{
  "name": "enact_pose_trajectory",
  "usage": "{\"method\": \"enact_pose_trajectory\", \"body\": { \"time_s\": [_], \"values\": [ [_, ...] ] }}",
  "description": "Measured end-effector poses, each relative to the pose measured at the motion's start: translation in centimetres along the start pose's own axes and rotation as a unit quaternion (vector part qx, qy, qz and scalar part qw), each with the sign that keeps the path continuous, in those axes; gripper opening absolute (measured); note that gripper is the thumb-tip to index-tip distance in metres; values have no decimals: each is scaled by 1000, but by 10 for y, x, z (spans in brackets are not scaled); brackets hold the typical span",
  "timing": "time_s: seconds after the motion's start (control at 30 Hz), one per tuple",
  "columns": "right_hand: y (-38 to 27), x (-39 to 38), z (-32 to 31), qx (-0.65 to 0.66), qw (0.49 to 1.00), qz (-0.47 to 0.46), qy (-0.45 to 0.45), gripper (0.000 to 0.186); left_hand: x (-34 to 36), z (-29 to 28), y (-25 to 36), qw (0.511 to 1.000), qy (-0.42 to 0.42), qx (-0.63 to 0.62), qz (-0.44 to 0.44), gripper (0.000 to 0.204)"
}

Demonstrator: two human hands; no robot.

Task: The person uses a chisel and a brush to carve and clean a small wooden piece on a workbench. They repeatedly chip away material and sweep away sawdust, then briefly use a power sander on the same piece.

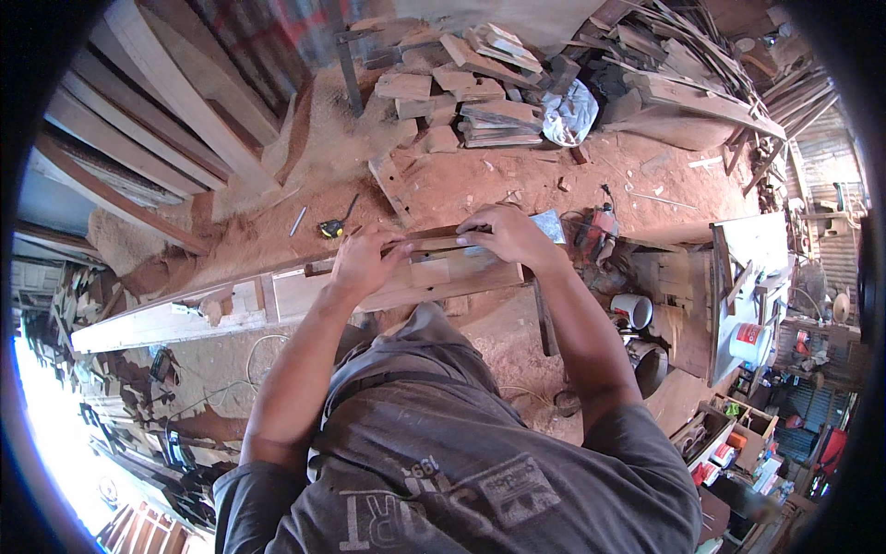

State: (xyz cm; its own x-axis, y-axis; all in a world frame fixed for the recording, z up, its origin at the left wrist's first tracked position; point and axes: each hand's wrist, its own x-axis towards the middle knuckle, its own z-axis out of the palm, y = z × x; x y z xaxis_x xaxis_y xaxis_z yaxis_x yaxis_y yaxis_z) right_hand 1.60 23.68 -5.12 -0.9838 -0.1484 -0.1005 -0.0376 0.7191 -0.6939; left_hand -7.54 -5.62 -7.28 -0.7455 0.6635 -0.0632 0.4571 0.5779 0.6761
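My left hand and my right hand are level with each other above a long pale wooden workpiece in front of my body. A narrow, dark-edged wooden strip spans the space between them, lying along the far edge of the workpiece. The fingers of each hand are closed on one end of it; the fingertips are partly hidden. A black and yellow tape measure lies beyond my left hand, near a slim light-coloured stick like a pencil.
Beyond my right hand is a red power tool beside a pale blue sheet. Long boards lean at the left. Wood offcuts are heaped at the back with a white plastic bag. Buckets stand at the right.
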Motion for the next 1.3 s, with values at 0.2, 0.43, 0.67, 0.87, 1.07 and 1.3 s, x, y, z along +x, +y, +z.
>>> {"method": "enact_pose_trajectory", "body": {
  "time_s": [0.2,0.43,0.67,0.87,1.07,1.3],
  "values": [
    [-5,1,0,-22,996,60,57,28,7,-8,0,999,6,27,-38,31],
    [-28,-16,26,-91,976,-61,189,26,4,-50,-15,980,174,72,-60,27],
    [-71,-21,62,-166,977,-64,116,42,-35,-81,6,977,176,29,-119,26],
    [-59,4,55,-133,990,29,-42,38,-78,-92,10,970,202,53,-123,22],
    [-52,44,19,-11,980,80,-180,30,-107,-106,1,961,222,-14,-163,21],
    [-60,60,10,-33,967,114,-225,29,-133,-126,-6,949,269,21,-161,19]
  ]
}}
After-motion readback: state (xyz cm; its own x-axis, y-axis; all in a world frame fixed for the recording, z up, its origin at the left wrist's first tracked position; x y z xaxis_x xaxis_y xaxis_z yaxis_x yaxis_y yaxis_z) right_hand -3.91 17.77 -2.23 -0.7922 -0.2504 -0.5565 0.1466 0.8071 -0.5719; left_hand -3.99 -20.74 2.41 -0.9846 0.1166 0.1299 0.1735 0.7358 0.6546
